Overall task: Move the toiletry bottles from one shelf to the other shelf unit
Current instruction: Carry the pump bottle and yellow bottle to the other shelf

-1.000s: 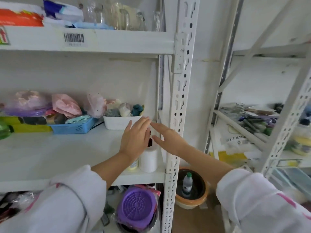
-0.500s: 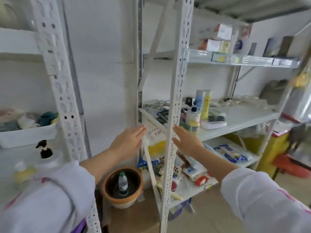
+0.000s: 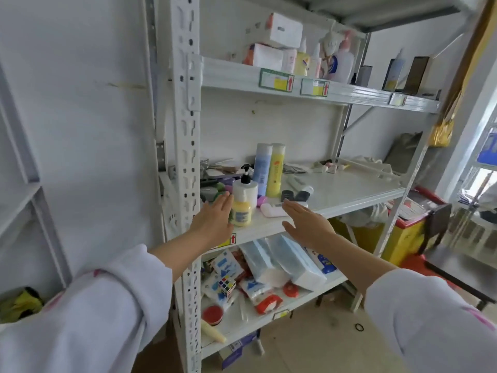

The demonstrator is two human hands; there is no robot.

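A white plastic pump bottle with a black nozzle stands near the front edge of the white metal middle shelf, with a squat yellow bottle with a blue label just in front of it. Behind stand two tall smooth tubes, one pale blue, one yellow. The left hand reaches flat beside the yellow bottle, fingers straight and together, empty. The right hand hovers near the shelf edge, fingers extended, holding nothing.

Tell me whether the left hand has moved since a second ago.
Yes. The left hand left the other shelf unit and now reaches beside the pump bottle on this shelf.
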